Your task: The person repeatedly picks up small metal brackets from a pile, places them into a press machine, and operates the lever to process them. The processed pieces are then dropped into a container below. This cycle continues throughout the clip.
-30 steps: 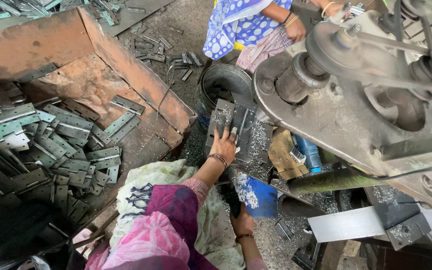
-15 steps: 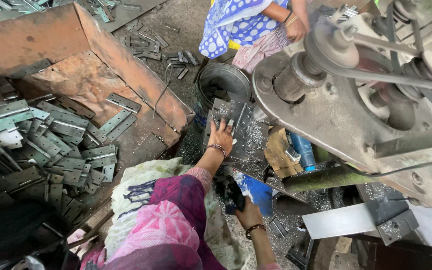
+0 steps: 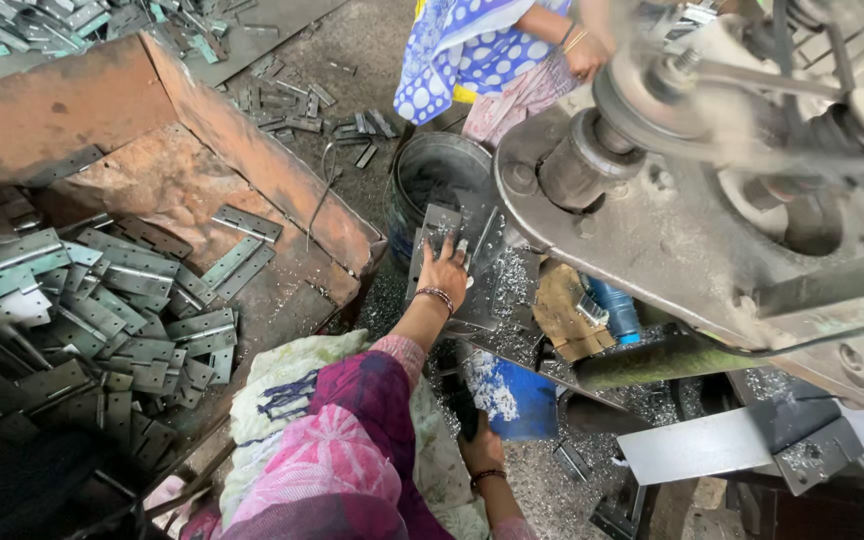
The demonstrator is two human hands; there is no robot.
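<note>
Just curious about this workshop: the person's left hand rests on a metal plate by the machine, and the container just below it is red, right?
Not quite. The head view shows the left hand on the metal plate, but the container below it is blue, not red.

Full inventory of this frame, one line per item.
Metal plates: many, grey-green, heaped in rusty tray at left.
Tray: one, rust-brown, left.
Bucket: one, dark, centre top.
Flat plate: one, grey, under left hand.
Blue can: one, blue, lower centre.
Press machine: one, grey, right.
Co-worker: one, blue dotted cloth, top.
Left hand: on the flat plate.
Right hand: low, on a dark object; grip unclear.
</note>
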